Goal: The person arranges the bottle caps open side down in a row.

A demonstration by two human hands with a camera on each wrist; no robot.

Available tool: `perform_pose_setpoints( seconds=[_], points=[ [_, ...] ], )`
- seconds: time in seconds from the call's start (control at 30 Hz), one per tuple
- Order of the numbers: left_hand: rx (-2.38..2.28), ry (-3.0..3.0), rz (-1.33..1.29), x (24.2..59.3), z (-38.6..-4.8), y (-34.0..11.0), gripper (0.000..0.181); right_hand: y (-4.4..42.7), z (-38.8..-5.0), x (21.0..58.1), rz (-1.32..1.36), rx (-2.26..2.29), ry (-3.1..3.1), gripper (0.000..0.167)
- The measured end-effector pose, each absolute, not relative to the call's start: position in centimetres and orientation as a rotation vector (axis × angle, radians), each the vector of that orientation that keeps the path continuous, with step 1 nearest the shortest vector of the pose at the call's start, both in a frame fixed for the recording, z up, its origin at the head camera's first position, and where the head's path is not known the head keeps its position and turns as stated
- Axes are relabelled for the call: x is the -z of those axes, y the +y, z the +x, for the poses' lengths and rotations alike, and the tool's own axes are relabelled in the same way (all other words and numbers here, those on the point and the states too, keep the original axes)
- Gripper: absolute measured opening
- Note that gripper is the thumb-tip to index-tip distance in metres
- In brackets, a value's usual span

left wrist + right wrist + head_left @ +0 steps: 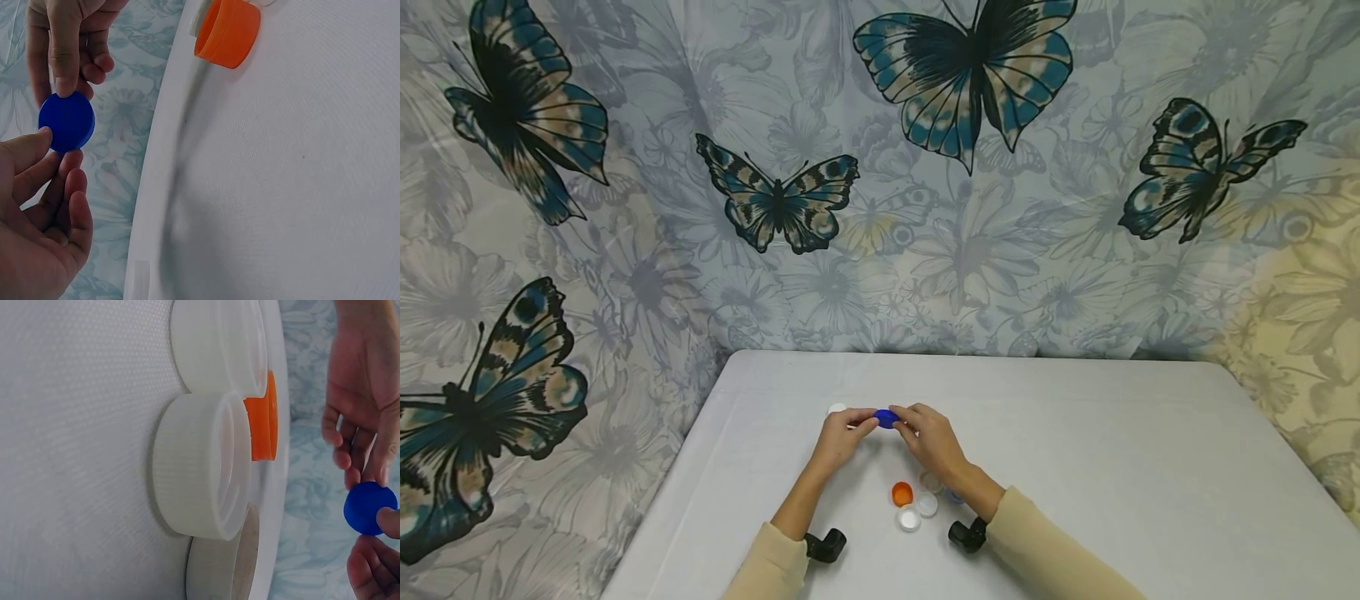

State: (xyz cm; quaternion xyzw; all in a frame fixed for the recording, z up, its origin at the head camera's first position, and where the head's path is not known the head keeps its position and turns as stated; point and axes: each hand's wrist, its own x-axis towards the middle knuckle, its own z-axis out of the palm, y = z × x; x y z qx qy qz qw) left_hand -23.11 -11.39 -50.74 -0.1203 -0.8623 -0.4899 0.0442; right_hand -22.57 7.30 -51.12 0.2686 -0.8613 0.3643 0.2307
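A round blue bottle cap (887,418) is held up above the white table between both hands. My left hand (841,439) pinches its left edge between thumb and fingers, and my right hand (934,440) pinches the right edge. In the left wrist view the blue cap (66,122) shows a smooth flat face. Below the hands lie an orange cap (902,494), white caps (908,520) and a beige one (931,482). Another white cap (837,408) sits partly hidden behind the left hand.
The white table (1150,467) ends at a wall hung with butterfly-print cloth (985,250). Black wrist devices (826,546) hang under both forearms. Close to the right wrist, a bluish cap (954,497) is partly covered by the arm.
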Motion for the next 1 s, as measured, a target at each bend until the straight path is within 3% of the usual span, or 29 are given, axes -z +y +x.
perform_pose_setpoints(
  seconds=[0.33,1.0],
  points=[
    [1.52,-2.629,-0.322,50.86,-23.06,-11.42,0.026,7.27,-22.61,51.24,0.831,-0.944,-2.298,0.04],
    [1.468,-2.623,-0.385,51.08,-23.05,-11.65,0.025,7.01,-22.55,51.35,0.765,-0.976,-2.44,0.039]
  ],
)
